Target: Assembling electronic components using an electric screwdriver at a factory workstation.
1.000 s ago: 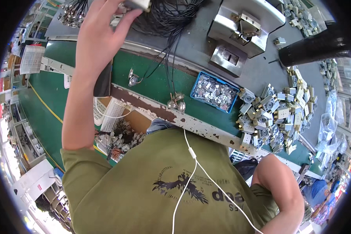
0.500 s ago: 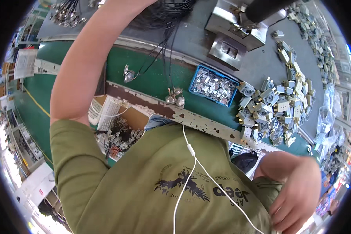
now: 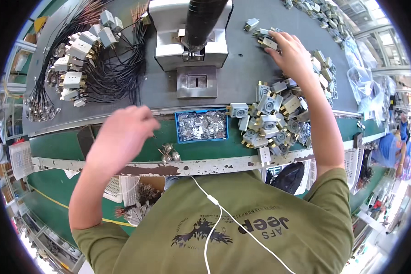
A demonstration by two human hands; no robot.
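My right hand (image 3: 293, 55) reaches to the far right of the bench. Its thumb and fingers close around a small grey-and-cream block with brass tabs (image 3: 269, 43). Another grey block (image 3: 250, 24) lies just beyond it. Below my right forearm spreads a heap of similar blocks (image 3: 269, 121), some with round faces. My left hand (image 3: 125, 133) hovers over the green front strip, its fingers bent and smeared by motion. Small round metal parts (image 3: 170, 153) lie beside it. Whether it holds anything is hidden.
A metal press (image 3: 191, 34) with a slotted steel block (image 3: 197, 82) stands mid-bench. Nearer me is a blue tray (image 3: 177, 128) of small metal pieces. At left lie black wires (image 3: 123, 73) with blocks attached. A chipped metal edge (image 3: 201, 169) borders the bench.
The view has turned. My left hand came back from the wire bundle toward the bench's front. My right hand went from beside my body to a block on the far right.
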